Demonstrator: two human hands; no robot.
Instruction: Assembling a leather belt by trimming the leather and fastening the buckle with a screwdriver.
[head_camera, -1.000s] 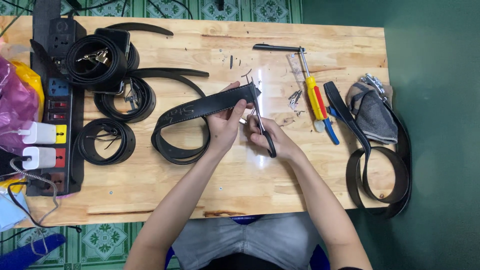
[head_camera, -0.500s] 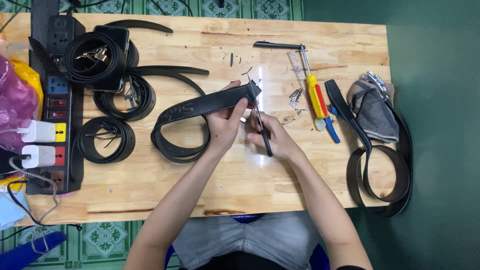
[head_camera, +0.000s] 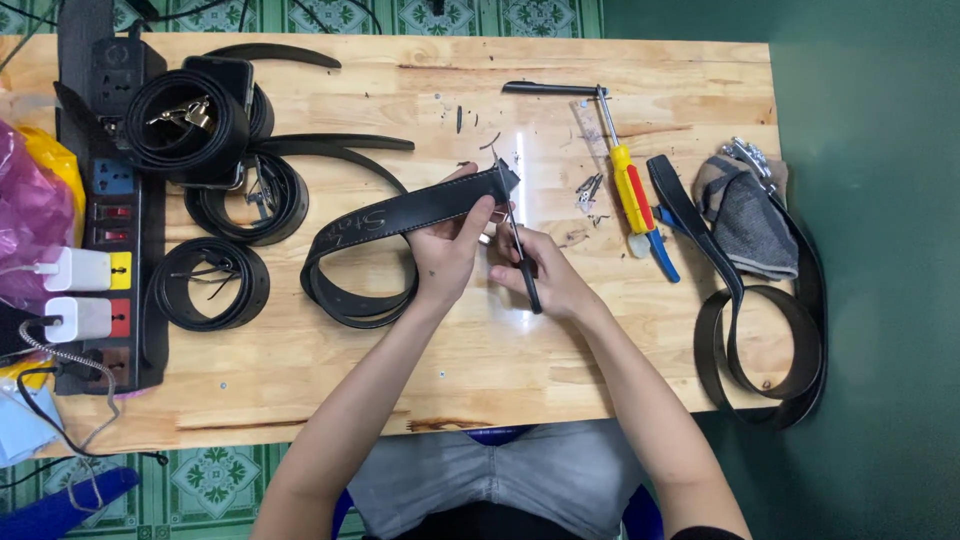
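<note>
My left hand grips the free end of a black leather belt at the middle of the wooden table; the rest of the belt loops down to the left of the hand. My right hand holds a thin black-handled tool, its tip against the cut end of the belt near my left fingertips. Both hands sit close together over the table's middle.
Several coiled black belts lie at the left beside a black power strip with white chargers. A yellow-red screwdriver, blue-handled pliers, a long belt and a grey cloth lie at the right. Small scraps dot the table.
Nothing has moved to speak of; both hands stay on the belt end, with only a slight shift of the tool.
</note>
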